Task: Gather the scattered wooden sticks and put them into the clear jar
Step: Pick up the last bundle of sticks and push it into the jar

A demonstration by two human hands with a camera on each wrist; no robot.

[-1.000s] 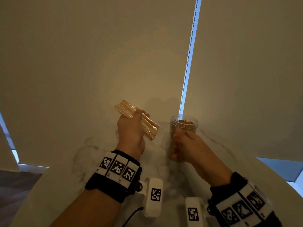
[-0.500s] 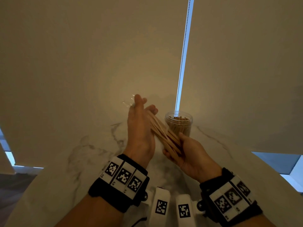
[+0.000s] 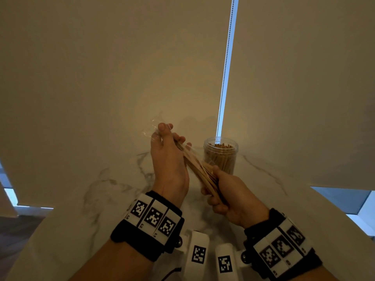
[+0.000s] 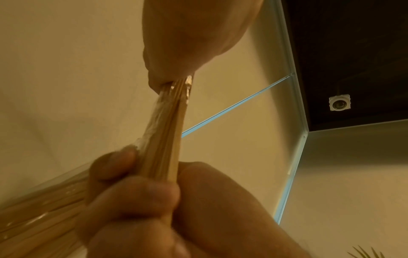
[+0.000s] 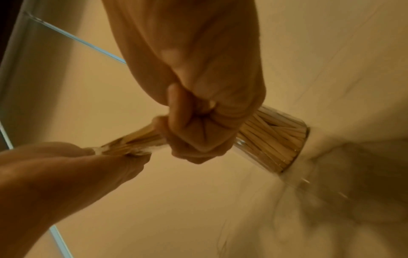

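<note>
Bundle of wooden sticks (image 3: 199,171) held aslant just left of the clear jar (image 3: 220,157) on the tabletop (image 3: 113,191): right hand (image 3: 229,192) clamped on the lower end, nearer the jar; left hand (image 3: 169,157) pinching the wrapper (image 3: 151,130) at the upper end.

Bundle of wooden sticks (image 3: 199,171) held slanted, clear jar (image 3: 220,157) upright, stick-filled
</note>
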